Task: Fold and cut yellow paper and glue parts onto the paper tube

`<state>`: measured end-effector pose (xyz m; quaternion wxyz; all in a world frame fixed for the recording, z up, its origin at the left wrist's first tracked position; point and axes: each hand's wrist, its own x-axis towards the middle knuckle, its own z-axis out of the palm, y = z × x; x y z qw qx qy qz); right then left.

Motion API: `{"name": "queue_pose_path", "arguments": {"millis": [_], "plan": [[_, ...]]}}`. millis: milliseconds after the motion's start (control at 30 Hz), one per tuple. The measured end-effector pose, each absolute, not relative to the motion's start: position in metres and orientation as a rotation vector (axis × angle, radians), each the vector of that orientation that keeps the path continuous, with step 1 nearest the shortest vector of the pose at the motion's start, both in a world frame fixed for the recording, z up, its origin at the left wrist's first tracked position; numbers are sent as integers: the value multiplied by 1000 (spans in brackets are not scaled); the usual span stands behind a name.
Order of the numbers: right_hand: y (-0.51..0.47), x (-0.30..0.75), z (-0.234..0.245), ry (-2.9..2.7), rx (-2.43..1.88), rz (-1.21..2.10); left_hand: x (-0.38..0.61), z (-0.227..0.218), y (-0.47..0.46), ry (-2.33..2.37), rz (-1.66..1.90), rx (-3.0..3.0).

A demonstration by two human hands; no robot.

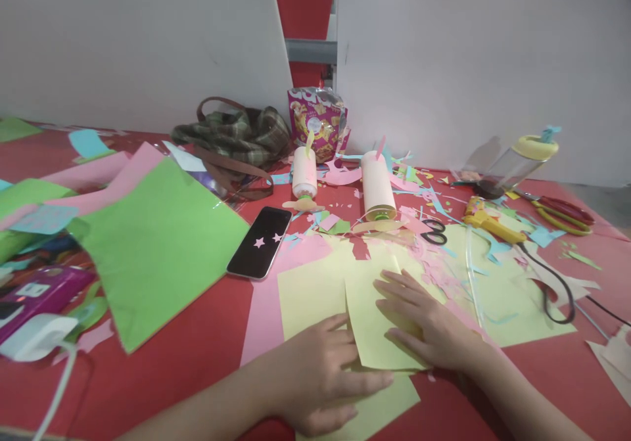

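Observation:
A folded-looking pale yellow sheet of paper [367, 296] lies in front of me, on top of another yellow sheet [308, 290]. My right hand [426, 326] rests flat on the upper sheet with its fingers spread. At that sheet's lower left edge is my left hand [328, 375], fingers apart and lying over the yellow paper. Beyond the sheets, two white paper rolls [377, 181] [304, 171] carry paper ears and bits of paper at their near ends. Black-handled scissors [434, 232] lie just past my right hand.
A phone [259, 242] with pink stars on it lies left of the sheets, beside a large green sheet [162, 250]. To the right are a yellow glue gun [493, 221], red-and-yellow-handled scissors [564, 214] and a tilted clear bottle [520, 162]. Colourful paper scraps [434, 267] litter the red table.

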<state>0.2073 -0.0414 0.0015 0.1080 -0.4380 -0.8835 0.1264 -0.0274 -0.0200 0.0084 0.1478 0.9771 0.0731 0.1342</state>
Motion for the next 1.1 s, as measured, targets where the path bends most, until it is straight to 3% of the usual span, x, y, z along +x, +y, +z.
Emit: {"name": "queue_pose_path", "arguments": {"millis": [167,1100], "plan": [[-39,215,2,-2562,-1299,343,-28,9,-14,141,280,2721],[-34,217,6,-2640,-1262,516,-30,-1,-9,479,428,2809]]}}
